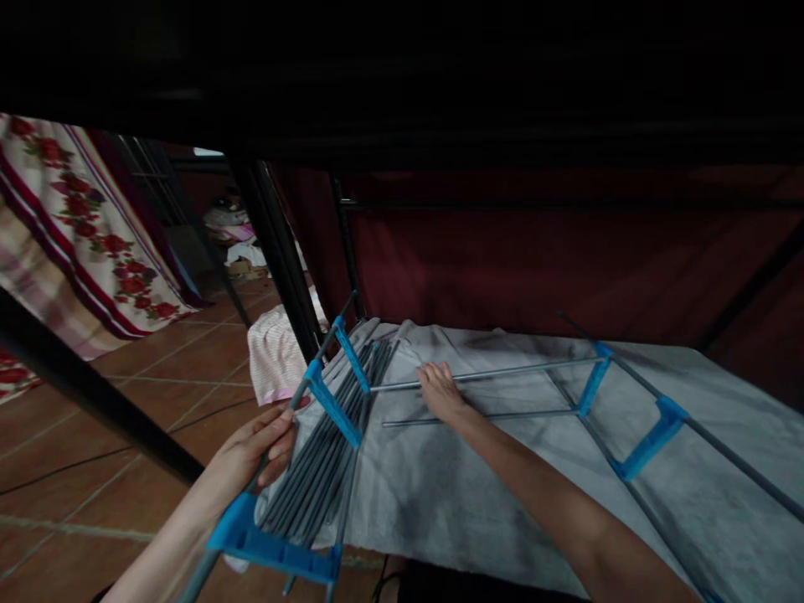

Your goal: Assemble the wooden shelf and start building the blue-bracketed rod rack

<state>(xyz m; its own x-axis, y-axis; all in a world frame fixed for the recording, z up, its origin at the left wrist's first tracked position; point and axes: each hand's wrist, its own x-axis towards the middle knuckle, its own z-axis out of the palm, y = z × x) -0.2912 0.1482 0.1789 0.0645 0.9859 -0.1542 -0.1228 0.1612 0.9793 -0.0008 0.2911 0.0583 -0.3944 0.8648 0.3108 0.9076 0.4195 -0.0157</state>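
My left hand [255,448] is wrapped round the outer grey tube of a side frame, whose blue plastic connectors [332,406] join two parallel tubes. A crosswise grey metal tube [515,370] runs from one of these connectors to a blue connector [594,381] on a second side frame at the right. Over this crosswise tube, near its left end, my right hand [440,392] has its fingers closed. Below it lies a second crosswise tube [502,416], its left end loose and apart from the left frame. A bundle of grey tubes [317,461] lies beneath the left frame.
Everything rests on a grey cloth-covered surface [490,494] inside a black metal frame [276,251]. A dark red curtain [533,260] hangs behind. To the left are a tiled floor [126,419], a striped cloth [276,352] and a flowered hanging fabric [106,226].
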